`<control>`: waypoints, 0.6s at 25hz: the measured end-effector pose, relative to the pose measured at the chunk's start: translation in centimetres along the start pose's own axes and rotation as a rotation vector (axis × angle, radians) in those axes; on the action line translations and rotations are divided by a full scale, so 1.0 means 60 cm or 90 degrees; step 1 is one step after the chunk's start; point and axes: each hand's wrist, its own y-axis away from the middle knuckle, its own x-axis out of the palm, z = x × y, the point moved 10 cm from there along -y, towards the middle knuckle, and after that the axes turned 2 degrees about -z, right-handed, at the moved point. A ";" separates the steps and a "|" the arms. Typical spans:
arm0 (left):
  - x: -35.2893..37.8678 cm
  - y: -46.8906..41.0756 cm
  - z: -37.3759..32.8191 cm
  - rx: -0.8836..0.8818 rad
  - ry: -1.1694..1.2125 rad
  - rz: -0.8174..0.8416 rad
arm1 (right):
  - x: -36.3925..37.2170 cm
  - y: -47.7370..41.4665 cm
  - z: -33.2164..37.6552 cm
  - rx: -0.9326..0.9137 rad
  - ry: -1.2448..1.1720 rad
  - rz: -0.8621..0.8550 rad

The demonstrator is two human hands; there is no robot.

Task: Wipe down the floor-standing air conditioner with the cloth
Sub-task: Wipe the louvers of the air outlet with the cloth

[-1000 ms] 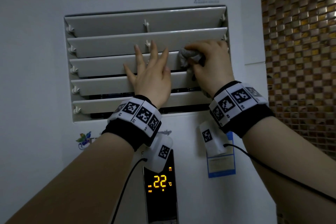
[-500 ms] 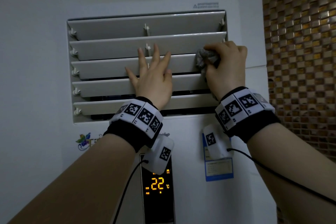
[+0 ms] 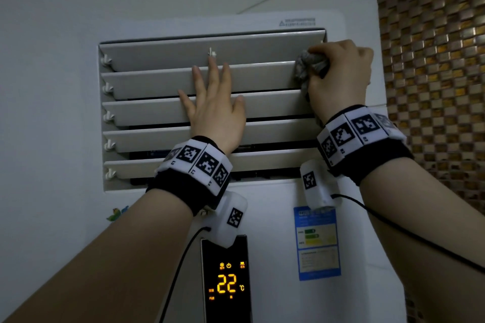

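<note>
Right hand (image 3: 341, 78) closed around grey cloth (image 3: 305, 67), pressing it against right end of top two louvres (image 3: 162, 81) of AC (image 3: 275, 217). Cloth bunched, part hanging below fist. Left hand (image 3: 216, 113) open, empty, palm flat on middle louvres, fingers spread, pointing up. Marker bands on both wrists. Display (image 3: 227, 283) below vent reads 22 °C. Blue label (image 3: 317, 244) right of display. Tiled wall (image 3: 433, 47) at right.

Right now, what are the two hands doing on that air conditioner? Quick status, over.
Left hand flat, open on the louvres. Right hand clenched on the cloth, at the louvres' right end. Air conditioner on, showing 22. Nothing in the way.
</note>
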 end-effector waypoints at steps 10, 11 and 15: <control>-0.011 -0.017 0.014 -0.034 -0.004 -0.014 | 0.032 0.000 0.030 -0.032 -0.041 0.032; -0.013 -0.018 0.013 -0.034 -0.004 -0.013 | 0.038 0.003 0.038 -0.046 -0.059 0.043; -0.022 -0.019 0.026 -0.037 0.017 -0.023 | 0.033 0.000 0.029 -0.027 -0.077 0.032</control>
